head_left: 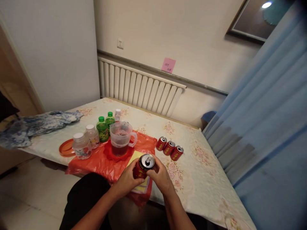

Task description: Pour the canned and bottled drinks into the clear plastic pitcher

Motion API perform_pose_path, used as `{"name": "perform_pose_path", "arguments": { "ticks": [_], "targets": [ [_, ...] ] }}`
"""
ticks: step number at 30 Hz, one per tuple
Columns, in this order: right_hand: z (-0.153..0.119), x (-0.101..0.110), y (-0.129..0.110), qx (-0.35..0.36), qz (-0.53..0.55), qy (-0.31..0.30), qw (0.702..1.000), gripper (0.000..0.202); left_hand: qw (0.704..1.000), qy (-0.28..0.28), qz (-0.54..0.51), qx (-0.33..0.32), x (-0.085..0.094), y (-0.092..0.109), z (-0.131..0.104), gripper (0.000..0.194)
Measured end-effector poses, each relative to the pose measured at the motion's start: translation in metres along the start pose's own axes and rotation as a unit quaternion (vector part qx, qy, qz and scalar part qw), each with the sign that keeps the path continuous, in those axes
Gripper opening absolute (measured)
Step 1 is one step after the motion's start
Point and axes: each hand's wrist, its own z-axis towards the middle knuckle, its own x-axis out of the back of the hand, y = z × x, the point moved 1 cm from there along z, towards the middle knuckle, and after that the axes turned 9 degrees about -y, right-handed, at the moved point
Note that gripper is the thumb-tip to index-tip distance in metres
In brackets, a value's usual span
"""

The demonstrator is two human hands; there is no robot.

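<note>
Between my two hands is a dark red drink can [140,170] with yellow lettering, its silver top facing me and its mouth opened. My left hand [127,179] wraps its left side, and my right hand [162,176] grips it from the right. Under it lies a yellow cloth [143,188] on a red plastic sheet [96,164]. Just beyond, a clear plastic measuring jug [122,140] with dark liquid stands on a red scalloped dish [112,156]. Three similar red cans [169,148] form a row to the right.
Left of the jug stand two clear white-capped jars [82,147], green-capped bottles [102,130] and a small white-capped bottle [117,115]. An orange lid [66,148] and a patterned cloth [45,123] lie further left. A radiator [139,84] and blue curtain [261,121] border the floral-covered table [206,182].
</note>
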Motion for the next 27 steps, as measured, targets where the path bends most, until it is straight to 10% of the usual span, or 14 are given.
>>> {"name": "perform_pose_path", "arguments": {
  "ticks": [27],
  "targets": [
    [-0.019, -0.019, -0.017, 0.003, 0.173, 0.117, 0.978, 0.024, 0.996, 0.017, 0.074, -0.045, -0.018, 0.030, -0.011, 0.068]
  ]
}}
